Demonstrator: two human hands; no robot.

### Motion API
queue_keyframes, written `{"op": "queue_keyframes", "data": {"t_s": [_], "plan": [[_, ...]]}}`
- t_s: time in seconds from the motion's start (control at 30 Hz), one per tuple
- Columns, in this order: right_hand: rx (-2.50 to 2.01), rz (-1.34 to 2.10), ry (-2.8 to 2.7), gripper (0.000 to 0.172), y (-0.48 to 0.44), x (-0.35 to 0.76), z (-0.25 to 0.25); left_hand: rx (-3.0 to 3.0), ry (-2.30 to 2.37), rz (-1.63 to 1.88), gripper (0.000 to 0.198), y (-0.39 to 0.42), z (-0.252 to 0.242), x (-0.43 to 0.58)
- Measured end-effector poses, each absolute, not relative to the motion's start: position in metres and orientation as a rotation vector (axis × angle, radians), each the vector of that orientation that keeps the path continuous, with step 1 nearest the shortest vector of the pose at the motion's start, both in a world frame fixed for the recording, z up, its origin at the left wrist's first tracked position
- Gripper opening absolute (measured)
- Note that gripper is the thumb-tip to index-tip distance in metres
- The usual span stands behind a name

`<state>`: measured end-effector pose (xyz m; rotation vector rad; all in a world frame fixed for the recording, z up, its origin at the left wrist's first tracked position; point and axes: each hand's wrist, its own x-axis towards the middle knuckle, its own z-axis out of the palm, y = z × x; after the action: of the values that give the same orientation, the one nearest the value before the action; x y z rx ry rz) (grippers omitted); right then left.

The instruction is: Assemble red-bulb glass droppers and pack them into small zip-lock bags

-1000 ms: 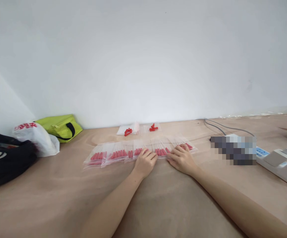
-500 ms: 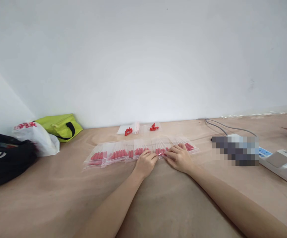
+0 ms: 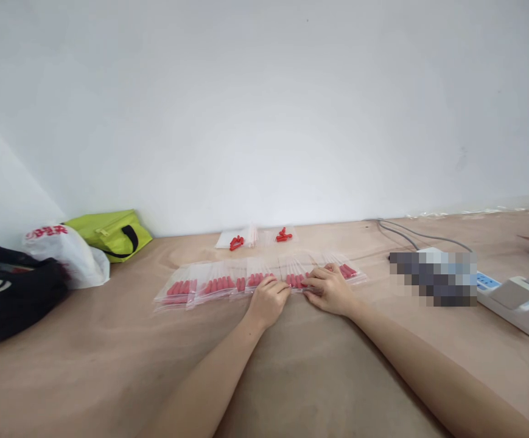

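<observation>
Clear zip bags (image 3: 213,292) holding slim red pieces lie side by side in an overlapping row on the wooden table. My left hand (image 3: 268,301) and my right hand (image 3: 330,291) are at one bag (image 3: 297,288) toward the right part of this row. The left fingers are closed at the bag's near left corner. On its near right side, the right fingers are bent together over the edge, hiding part of the red pieces. The bag rests flat between both hands.
Farther back lie small loose red pieces (image 3: 236,243) on clear bags, with another red cluster (image 3: 284,234) beside them. A black bag (image 3: 13,304), a white plastic bag (image 3: 70,255) and a lime-green bag (image 3: 113,228) stand left. At right is a power strip (image 3: 515,304) with cables.
My right fingers have shifted very slightly on the bag, and a little more of its red pieces shows between my hands. My left hand stays in place.
</observation>
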<state>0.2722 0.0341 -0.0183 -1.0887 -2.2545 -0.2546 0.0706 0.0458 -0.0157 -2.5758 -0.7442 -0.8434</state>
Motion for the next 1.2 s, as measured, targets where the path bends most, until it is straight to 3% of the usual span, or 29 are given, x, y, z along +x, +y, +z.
{"op": "queue_keyframes", "data": {"t_s": [0.37,1.2], "plan": [[-0.994,-0.662,-2.332,0.015,0.039,0.26,-0.017,-2.589,-0.772,-0.854,0.025,0.046,-0.016,0.072],[-1.093,-0.579,-2.208,0.012,0.034,0.273,-0.023,-2.631,-0.783,-0.865,0.023,0.046,-0.017,0.068]]}}
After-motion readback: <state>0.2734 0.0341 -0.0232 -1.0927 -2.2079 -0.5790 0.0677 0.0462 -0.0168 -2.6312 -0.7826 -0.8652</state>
